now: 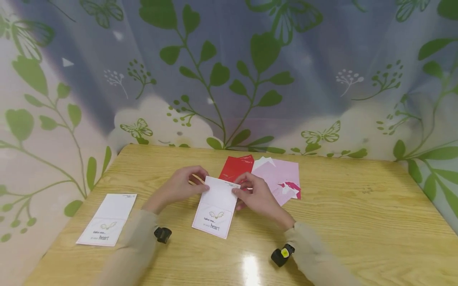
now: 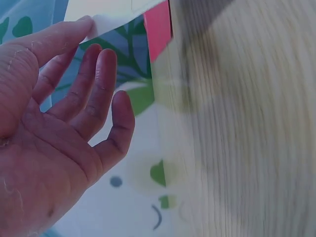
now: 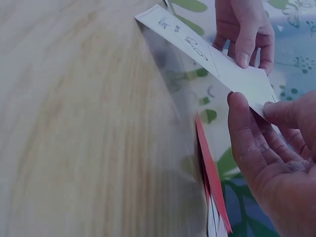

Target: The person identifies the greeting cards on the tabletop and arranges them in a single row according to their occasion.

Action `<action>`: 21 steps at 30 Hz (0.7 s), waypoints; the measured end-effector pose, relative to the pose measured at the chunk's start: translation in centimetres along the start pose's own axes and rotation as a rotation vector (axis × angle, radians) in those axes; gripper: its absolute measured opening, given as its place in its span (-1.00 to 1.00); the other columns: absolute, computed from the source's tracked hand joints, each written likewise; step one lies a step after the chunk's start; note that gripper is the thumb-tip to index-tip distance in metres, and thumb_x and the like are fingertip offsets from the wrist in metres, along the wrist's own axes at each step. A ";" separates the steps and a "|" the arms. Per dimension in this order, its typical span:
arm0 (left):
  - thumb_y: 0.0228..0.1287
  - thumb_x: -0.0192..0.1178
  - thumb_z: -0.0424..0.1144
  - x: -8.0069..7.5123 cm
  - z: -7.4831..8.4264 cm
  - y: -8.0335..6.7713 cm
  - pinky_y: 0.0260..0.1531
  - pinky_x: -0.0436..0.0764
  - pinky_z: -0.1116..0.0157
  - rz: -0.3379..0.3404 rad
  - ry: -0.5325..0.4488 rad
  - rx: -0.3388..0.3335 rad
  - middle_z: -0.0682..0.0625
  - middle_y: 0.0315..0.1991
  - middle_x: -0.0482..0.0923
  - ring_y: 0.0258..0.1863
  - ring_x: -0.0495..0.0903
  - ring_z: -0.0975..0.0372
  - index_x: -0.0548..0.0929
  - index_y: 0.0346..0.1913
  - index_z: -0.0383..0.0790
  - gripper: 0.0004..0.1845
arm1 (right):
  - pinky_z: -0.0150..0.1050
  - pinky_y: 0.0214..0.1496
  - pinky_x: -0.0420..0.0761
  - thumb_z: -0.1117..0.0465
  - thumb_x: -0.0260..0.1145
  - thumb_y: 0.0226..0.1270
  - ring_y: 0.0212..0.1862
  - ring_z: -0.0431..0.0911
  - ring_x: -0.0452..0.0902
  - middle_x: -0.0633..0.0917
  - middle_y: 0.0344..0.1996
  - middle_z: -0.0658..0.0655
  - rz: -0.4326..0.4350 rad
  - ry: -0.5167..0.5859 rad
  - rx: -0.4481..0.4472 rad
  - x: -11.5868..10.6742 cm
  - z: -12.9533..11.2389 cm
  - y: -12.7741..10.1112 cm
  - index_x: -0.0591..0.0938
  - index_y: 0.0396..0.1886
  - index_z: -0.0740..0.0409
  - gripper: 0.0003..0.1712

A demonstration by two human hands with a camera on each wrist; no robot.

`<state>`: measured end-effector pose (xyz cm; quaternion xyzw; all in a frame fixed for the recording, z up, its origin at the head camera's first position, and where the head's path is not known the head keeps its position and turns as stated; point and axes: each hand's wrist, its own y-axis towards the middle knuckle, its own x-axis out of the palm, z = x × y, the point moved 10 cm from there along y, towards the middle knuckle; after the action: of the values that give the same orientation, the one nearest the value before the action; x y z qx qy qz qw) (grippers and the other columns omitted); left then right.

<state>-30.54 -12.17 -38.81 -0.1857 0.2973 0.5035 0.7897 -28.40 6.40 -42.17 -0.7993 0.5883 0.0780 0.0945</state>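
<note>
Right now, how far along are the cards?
Looks done: the left-hand white card, lying opened out on the table. In hand: a matching white card, gripped near its top by the left hand and right hand. Possibly left: the red cards and pink card piled behind; can't tell if they're included.

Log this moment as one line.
left hand: holds white card | right hand: holds same card | second card: on table
</note>
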 end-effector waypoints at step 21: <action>0.27 0.40 -0.27 -4.6 -4.8 -4.1 -0.11 0.60 0.17 0.044 0.188 -0.019 -0.05 -0.06 0.70 0.01 0.66 0.03 0.66 -0.18 -0.08 -0.87 | -0.38 -0.24 0.62 0.20 0.36 0.42 -0.30 -0.17 0.58 0.70 -0.28 0.00 -0.103 -0.400 -0.180 8.3 -2.7 2.3 0.60 -0.13 0.02 -0.88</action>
<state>-29.64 -19.89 -39.50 -0.2329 0.3694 0.5037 0.7454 -28.07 -2.53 -41.68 -0.8022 0.5068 0.2820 0.1415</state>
